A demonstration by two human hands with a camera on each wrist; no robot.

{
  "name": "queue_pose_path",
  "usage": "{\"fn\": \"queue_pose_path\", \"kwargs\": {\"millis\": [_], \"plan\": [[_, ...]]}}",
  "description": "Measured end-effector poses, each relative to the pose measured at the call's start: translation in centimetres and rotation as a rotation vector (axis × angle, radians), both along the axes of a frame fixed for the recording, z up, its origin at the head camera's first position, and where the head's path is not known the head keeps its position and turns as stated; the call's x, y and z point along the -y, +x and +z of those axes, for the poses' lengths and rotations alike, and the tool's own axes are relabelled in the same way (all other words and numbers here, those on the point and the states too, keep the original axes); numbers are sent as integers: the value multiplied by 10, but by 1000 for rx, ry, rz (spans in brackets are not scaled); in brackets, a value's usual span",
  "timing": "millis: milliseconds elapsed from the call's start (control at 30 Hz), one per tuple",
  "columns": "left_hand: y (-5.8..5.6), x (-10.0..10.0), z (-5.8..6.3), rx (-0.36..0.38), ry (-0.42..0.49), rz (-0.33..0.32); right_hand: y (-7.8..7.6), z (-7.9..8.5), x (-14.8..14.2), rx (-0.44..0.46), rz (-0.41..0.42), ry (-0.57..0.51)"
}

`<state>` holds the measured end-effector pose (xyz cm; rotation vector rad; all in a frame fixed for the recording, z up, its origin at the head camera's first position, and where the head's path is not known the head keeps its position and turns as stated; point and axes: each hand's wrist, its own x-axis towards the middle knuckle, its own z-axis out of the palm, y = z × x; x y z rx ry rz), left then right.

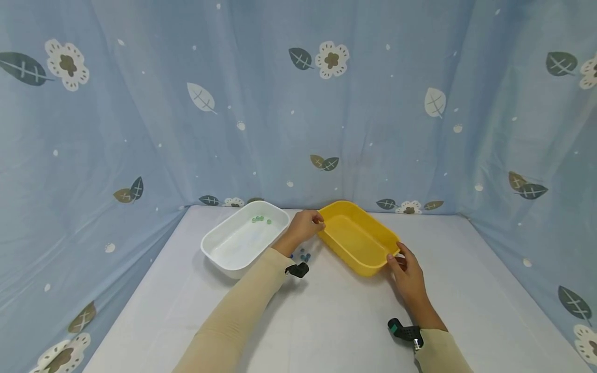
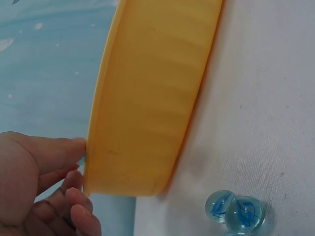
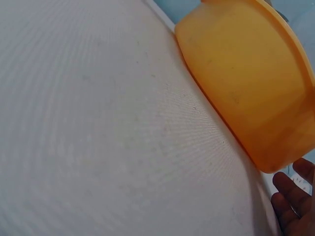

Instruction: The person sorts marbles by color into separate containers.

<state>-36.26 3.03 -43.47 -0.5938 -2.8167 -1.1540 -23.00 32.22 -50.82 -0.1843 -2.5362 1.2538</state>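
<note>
A yellow plastic basin [image 1: 356,238] stands at a slant on the white tabletop, its inside bare. At its far left end my left hand [image 1: 305,226] pinches the rim; in the left wrist view the left thumb [image 2: 64,150] meets the rim's edge above curled fingers. My right hand [image 1: 408,273] holds the near right corner, thumb and forefinger at the rim. Only some right fingers [image 3: 290,196] appear in the right wrist view, close under the basin's corner. Several blue marbles [image 1: 305,257] lie on the table beside the left wrist, clear glass with blue swirls [image 2: 244,215].
Left of the left forearm stands a white basin [image 1: 219,259] with several green marbles [image 1: 259,219] at its far end. The left forearm passes over the table near its right side. A blue patterned curtain [image 1: 261,129] rises behind the table and along both sides.
</note>
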Motion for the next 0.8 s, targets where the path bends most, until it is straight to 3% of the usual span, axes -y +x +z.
{"fn": "queue_pose_path", "kwargs": {"millis": [267, 467, 800], "plan": [[-1, 2, -2, 20, -14, 19, 0, 1, 0, 3, 7, 7], [5, 6, 1, 36, -7, 19, 1, 3, 0, 5, 7, 9], [17, 15, -8, 33, -45, 19, 1, 2, 0, 1, 10, 1]]}}
